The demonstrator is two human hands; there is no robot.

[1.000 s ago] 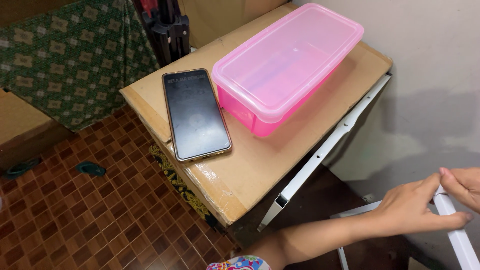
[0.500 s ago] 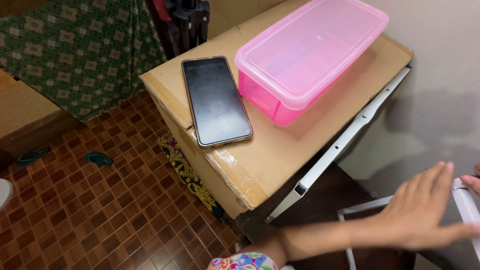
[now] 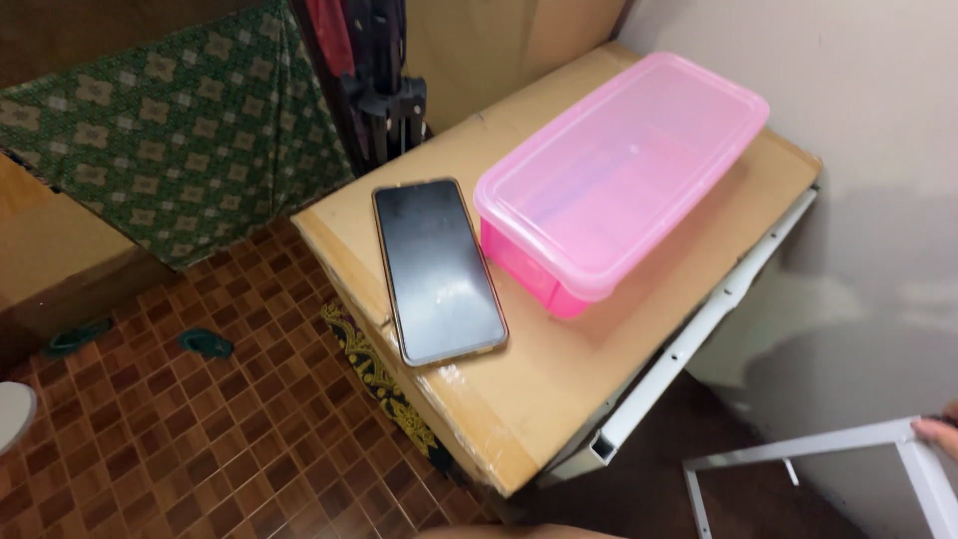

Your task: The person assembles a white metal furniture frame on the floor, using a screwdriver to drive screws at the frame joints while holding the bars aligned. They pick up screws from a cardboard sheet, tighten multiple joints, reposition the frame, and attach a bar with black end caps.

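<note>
Only a fingertip of my right hand shows at the right edge, touching the top corner of a white metal frame that stands low at the right. Its grip is hidden. My left hand is out of view; just a sliver of forearm crosses the bottom edge. A black phone lies face up on a cardboard box. Beside the phone stands a pink plastic container with its lid on.
A white metal bar leans along the box's right side, against a pale wall. A green patterned cloth hangs at the back left, with dark tripod legs behind the box. Brown tiled floor lies at the left, with a green sandal.
The view has swung up and left, so the box sits more central. My left hand opened off the white bar and has left the picture; my right hand is nearly out too.
</note>
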